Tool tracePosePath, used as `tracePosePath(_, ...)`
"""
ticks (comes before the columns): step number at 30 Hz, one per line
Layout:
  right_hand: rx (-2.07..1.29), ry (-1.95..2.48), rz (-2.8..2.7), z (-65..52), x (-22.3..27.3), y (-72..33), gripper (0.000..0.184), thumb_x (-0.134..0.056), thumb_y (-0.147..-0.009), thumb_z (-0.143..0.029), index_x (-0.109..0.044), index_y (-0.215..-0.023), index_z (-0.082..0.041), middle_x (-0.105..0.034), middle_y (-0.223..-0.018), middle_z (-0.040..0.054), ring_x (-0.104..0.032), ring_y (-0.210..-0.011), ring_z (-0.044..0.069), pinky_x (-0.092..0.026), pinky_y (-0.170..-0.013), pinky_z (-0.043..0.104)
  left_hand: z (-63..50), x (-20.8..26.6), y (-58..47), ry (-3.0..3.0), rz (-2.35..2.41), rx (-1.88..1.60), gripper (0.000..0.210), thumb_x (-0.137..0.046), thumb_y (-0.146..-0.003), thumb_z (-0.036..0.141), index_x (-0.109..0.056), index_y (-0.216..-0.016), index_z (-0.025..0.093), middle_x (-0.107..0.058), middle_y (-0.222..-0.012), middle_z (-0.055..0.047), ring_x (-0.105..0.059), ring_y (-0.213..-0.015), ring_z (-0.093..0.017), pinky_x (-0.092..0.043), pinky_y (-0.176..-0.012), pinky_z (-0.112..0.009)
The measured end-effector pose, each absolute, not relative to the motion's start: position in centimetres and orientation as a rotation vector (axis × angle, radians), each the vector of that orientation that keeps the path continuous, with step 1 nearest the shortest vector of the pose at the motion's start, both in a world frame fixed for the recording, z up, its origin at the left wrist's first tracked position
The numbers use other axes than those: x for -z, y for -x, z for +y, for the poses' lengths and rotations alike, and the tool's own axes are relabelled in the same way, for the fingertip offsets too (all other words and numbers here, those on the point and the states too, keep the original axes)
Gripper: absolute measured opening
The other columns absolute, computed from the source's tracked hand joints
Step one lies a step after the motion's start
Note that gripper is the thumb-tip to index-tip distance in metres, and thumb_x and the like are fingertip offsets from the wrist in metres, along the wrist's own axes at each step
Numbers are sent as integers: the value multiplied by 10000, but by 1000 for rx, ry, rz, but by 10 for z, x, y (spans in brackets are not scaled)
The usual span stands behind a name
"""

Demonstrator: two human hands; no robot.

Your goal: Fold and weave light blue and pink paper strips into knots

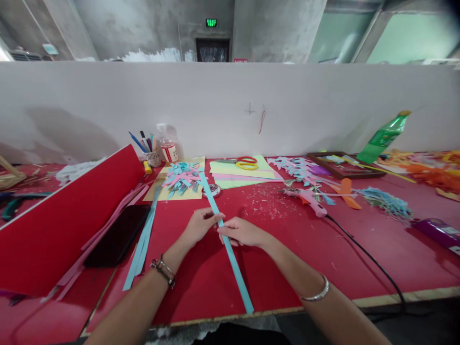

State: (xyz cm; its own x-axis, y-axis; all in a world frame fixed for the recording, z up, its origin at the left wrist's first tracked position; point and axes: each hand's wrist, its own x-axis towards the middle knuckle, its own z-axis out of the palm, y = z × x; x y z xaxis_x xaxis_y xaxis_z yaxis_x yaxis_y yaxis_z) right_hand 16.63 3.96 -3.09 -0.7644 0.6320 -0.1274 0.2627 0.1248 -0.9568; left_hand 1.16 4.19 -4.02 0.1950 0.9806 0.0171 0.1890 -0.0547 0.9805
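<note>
A long light-blue paper strip (235,268) runs from the pile of cut paper toward the table's front edge. My left hand (201,225) pinches it near its middle between thumb and fingers. Just below that, my right hand (244,232) grips the same strip from the right side. The two hands nearly touch. Beyond them lies a heap of blue and pink folded paper pieces (183,178) on a yellow sheet (196,193). A round tin or tape roll (212,190) sits behind the strip. More blue strips (142,254) lie left of my left forearm.
On the left are a black phone (117,235) and a slanted red board (79,215). Scissors (247,163) rest on paper sheets at the back. At right, a pink glue gun (311,199) trails a black cord; a green bottle (384,139) leans near a brown tray (345,170).
</note>
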Motion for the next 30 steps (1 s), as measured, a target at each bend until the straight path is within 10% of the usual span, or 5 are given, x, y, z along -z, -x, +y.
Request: tracePosePath(30,-1569,1005,-1854,40,37,-161,295,-388,-764,-380,-474,-613,-141,-399,-438,-57,-356,-367,36,-267,-356,156,40,37,-15,-1424,1196,-1178,317,-476,-712,390,-647,-698,123,-464,-440,36,-380,-434,-56,-301,-452,-178)
